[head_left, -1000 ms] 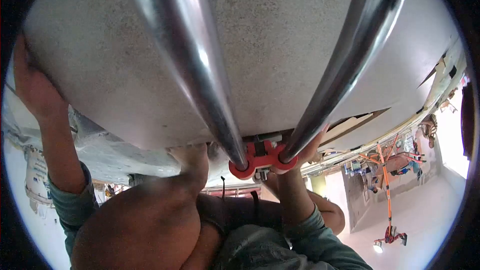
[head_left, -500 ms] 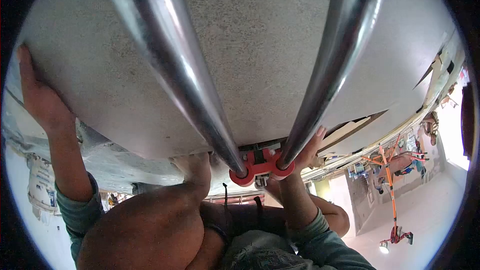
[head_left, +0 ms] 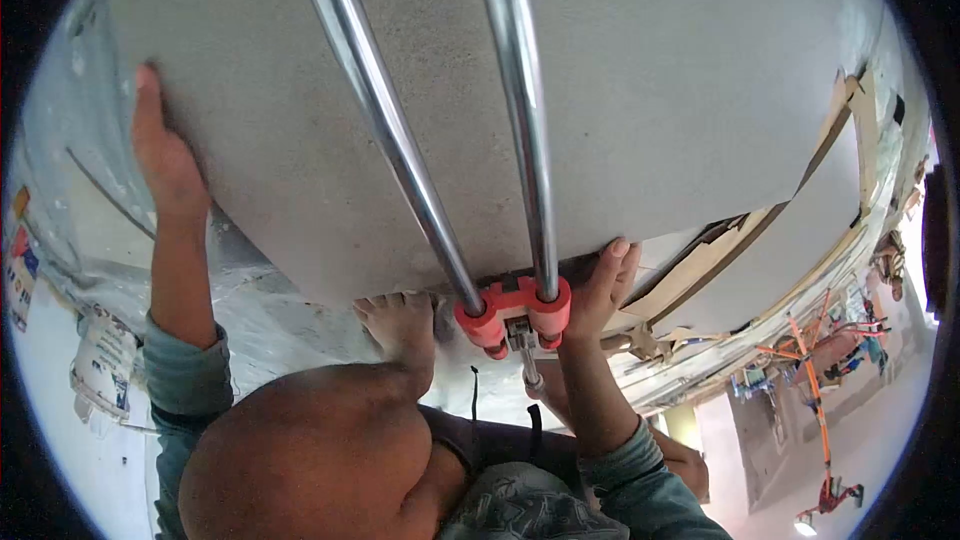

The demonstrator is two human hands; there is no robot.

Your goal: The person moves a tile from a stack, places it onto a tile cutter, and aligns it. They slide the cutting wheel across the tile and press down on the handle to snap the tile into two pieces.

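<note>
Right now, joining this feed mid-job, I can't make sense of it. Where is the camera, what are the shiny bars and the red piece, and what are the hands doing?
There is one view, from a camera on the person's head looking down over their own bent knee and bare foot. A large grey slab fills most of the picture. Two shiny metal rails run across it and meet in a red block at its near edge. The left hand lies flat against the slab's left edge. The right hand touches the near edge beside the red block; whether it grips is unclear.
</note>
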